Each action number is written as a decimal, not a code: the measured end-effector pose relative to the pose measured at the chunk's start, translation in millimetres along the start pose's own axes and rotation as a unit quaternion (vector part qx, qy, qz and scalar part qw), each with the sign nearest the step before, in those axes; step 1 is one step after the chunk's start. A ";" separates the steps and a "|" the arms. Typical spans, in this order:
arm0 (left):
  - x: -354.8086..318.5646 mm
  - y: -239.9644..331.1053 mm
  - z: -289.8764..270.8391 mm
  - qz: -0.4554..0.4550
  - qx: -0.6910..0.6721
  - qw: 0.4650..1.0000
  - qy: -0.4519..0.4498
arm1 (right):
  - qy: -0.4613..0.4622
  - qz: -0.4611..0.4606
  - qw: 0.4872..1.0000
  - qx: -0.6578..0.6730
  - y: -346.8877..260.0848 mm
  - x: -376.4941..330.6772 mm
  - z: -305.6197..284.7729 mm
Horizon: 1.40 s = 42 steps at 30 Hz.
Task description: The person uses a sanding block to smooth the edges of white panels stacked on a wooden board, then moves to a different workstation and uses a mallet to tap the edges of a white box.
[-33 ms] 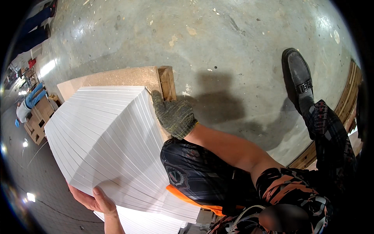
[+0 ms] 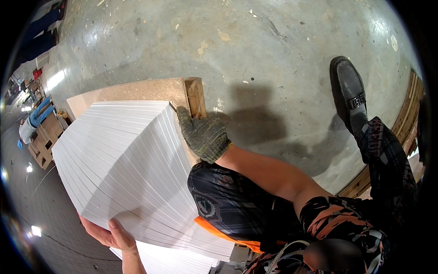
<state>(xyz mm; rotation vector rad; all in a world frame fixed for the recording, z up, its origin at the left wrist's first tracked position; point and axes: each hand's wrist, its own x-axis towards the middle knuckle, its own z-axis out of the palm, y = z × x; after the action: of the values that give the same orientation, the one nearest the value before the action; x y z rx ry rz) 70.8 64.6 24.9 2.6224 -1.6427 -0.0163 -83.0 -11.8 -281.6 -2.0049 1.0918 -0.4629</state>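
Note:
A stack of white boards [image 2: 132, 155] leans with its layers slightly fanned, their thin edges showing as lines. My bare left hand [image 2: 109, 235] grips the lower left edge of the stack, thumb over the top face and fingers around the outer side. On my right hand [image 2: 204, 137] is a dark grey knitted glove. One gloved digit points up along the right edge of the stack, near its far corner; the other fingers are hidden. A particleboard panel [image 2: 137, 89] lies under the far end of the stack, with a wooden block [image 2: 196, 97] at its corner.
My knee [image 2: 219, 201] is against the right side of the stack, beside an orange strip [image 2: 228, 235]. More white boards [image 2: 169, 259] lie below. My shoe [image 2: 347, 86] stands on the concrete floor [image 2: 283, 45]. Wooden planks [image 2: 407, 107] lie at right. A co-worker [image 2: 32, 123] bends at far left.

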 end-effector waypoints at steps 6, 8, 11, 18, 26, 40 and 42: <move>0.6 0.6 1.8 0.007 -0.016 1.000 0.004 | -0.012 -0.017 0.999 0.033 5.2 0.0 4.2; -0.2 -0.6 -1.2 0.013 0.001 1.000 -0.001 | -0.029 -0.019 0.999 0.036 4.1 2.2 1.3; 0.0 1.9 1.6 0.005 -0.017 1.000 0.002 | -0.061 -0.023 0.998 0.023 4.3 3.1 -1.4; -1.9 -1.4 1.0 -0.003 -0.025 1.000 0.005 | -0.144 0.018 0.989 0.038 0.9 15.7 -11.7; -1.0 -3.1 -3.5 0.011 -0.010 1.000 -0.010 | 0.076 0.051 0.995 0.047 19.8 -0.8 -18.5; -1.1 -5.2 0.6 0.010 -0.031 0.999 0.002 | -0.020 0.074 0.995 0.058 -3.7 4.3 2.5; -0.4 -4.5 2.0 0.012 -0.032 0.999 0.002 | 0.000 0.073 0.995 0.075 -1.5 4.6 7.1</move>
<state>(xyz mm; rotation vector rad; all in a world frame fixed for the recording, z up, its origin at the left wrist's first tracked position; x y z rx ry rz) 74.6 66.9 22.7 2.5545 -1.6430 -0.0615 -75.1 -11.8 -285.1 -1.7819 1.1587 -0.4540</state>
